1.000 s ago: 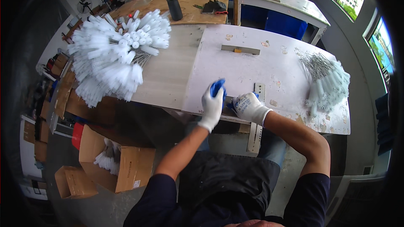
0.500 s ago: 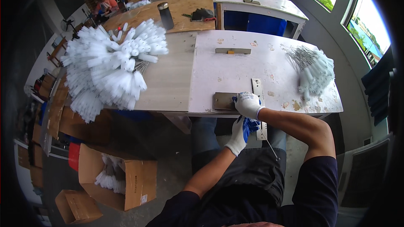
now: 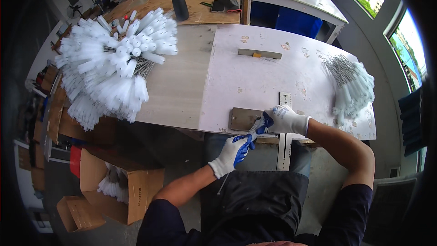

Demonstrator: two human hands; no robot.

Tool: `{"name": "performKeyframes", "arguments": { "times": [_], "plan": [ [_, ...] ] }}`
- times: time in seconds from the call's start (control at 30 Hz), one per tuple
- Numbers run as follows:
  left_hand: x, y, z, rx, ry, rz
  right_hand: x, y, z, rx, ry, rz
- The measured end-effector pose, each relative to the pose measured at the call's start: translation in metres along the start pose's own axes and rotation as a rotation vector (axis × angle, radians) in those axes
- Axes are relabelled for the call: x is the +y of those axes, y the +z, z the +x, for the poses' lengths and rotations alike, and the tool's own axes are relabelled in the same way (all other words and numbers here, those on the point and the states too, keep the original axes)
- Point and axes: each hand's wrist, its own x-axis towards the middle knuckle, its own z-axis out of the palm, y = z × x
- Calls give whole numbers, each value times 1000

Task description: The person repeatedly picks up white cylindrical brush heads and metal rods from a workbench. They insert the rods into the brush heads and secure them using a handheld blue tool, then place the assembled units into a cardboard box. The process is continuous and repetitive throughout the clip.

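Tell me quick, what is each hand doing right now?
Left hand: closed on a thin wire brush, off the table edge.
Right hand: closed on the same brush, resting on the white table.

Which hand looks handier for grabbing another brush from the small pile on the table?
Probably the right hand: it rests on the white table on the same side as the small brush pile. The left hand sits lower, off the table's edge.

Knit cloth gloves with glossy blue coating (image 3: 236, 150), dull metal plate (image 3: 243, 118), matt scuffed white tabletop (image 3: 255, 77)
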Motion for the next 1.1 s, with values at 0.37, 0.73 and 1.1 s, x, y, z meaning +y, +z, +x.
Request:
{"name": "performKeyframes", "arguments": {
  "times": [0.37, 0.73, 1.1],
  "plan": [
    [40, -15, 4, -26, 103, 649, 13, 13, 12, 93, -279, -448],
    [3, 6, -53, 486, 1201, 1458, -13, 51, -1, 290, 86, -163],
    [31, 18, 54, 584, 670, -541, -22, 54, 3, 403, 151, -90]
  ]
}}
